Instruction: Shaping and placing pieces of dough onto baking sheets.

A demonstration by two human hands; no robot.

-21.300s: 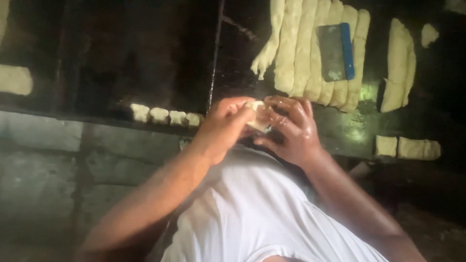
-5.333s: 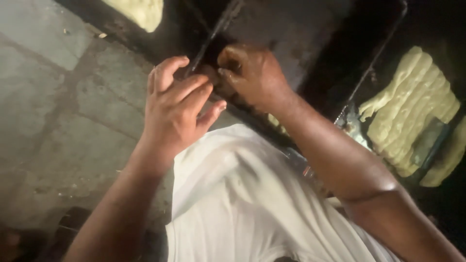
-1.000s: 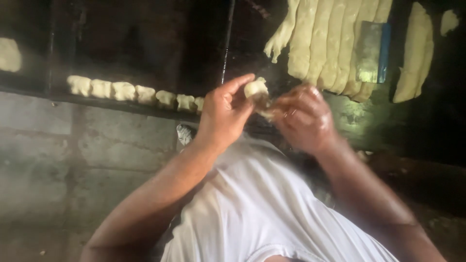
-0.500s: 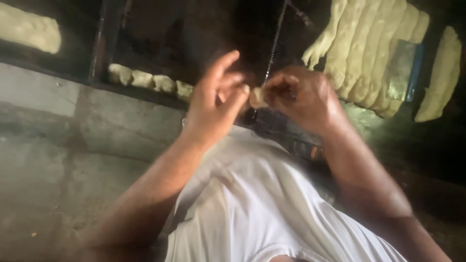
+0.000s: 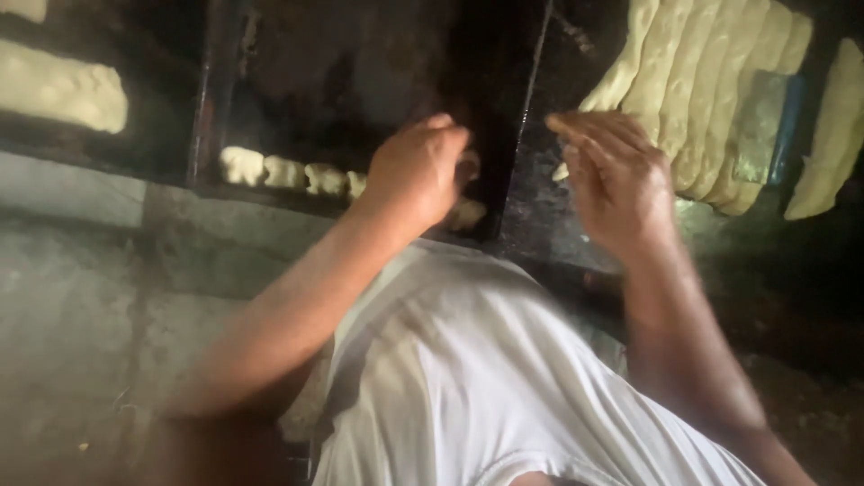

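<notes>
Dim workroom, grey concrete floor [image 5: 81,306] at the left, a dark greasy tabletop [image 5: 531,216] across the top of the view, split by a thin metal edge running up and down. Along the near rim, a row of small dough pieces [image 5: 288,173] set side by side, evidently lined up close to the body so each new one lands within easy reach. Left hand [image 5: 416,171] lowered over the end of that row, knuckles up, fingers curled downward; whatever sits beneath them hidden, so no telling whether the grip is closed on a piece or merely pressing one into place. Just beyond its fingertips, another pale dough lump [image 5: 468,214] lying at the rim of the tabletop, apparently the latest addition to the line. Right hand [image 5: 616,175] raised apart from the left, palm turned inward, fingers spread and loosely bent, holding nothing visible, probably freed up between pieces. Farther right, long dough strips [image 5: 693,90] laid parallel and touching, kept as stock to cut from, with a blue-edged flat scraper [image 5: 765,126] resting on top of them, handy for portioning. Another strip [image 5: 832,135] off by itself at the far right, and a broad dough slab [image 5: 58,88] at the upper left. White shirt [image 5: 486,378] filling the lower middle.
</notes>
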